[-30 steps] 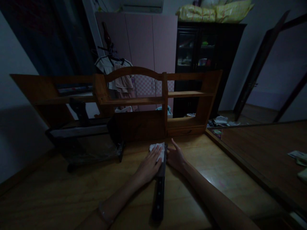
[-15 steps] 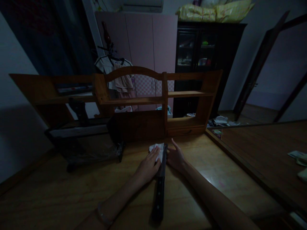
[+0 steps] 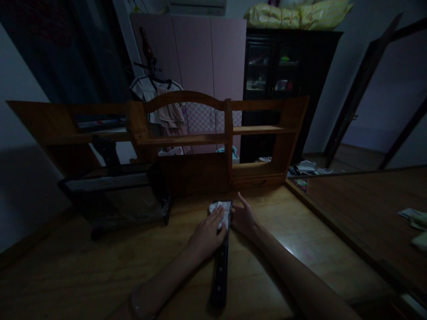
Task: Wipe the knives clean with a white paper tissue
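Note:
A kitchen knife point(image 3: 220, 275) with a black riveted handle lies on the wooden desk, its handle pointing toward me. Over its blade, my left hand point(image 3: 208, 229) presses a crumpled white tissue point(image 3: 227, 209), with the fingers laid over it. The tissue hides most of the blade. My right hand point(image 3: 245, 218) rests on its side by the blade's right edge, thumb raised and apart. Its fingertips come up against the blade edge; whether they grip it I cannot tell, as they are partly hidden.
A dark knife block point(image 3: 120, 200) with clear wrapping and a black-handled tool stands at the left on the desk. Behind rises a wooden shelf unit point(image 3: 187, 141). At the right, a raised ledge point(image 3: 333, 235) borders a brown surface with papers point(image 3: 416, 218).
My left hand and the tissue have slid slightly right across the blade, covering more of it. My right hand stays in nearly the same place. The view has shifted slightly.

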A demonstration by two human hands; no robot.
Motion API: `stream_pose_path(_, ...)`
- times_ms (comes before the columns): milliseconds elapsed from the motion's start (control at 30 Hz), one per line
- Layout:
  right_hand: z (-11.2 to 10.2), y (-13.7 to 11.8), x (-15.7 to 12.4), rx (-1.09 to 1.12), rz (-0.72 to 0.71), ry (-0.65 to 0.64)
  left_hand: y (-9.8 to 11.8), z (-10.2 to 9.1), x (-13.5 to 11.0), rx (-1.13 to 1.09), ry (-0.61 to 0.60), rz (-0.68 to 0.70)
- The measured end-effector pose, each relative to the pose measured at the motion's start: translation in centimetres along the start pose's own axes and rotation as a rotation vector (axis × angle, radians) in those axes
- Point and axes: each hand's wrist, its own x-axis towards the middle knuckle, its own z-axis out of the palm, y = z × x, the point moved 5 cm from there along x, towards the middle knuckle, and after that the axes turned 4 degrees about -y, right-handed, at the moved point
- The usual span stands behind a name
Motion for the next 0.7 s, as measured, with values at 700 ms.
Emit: stream_pose_path(700, 0.0, 0.1, 0.3, 0.051, -0.022, -0.029, 2.8, -2.7, -0.3, 0.054, -0.017, -0.100)
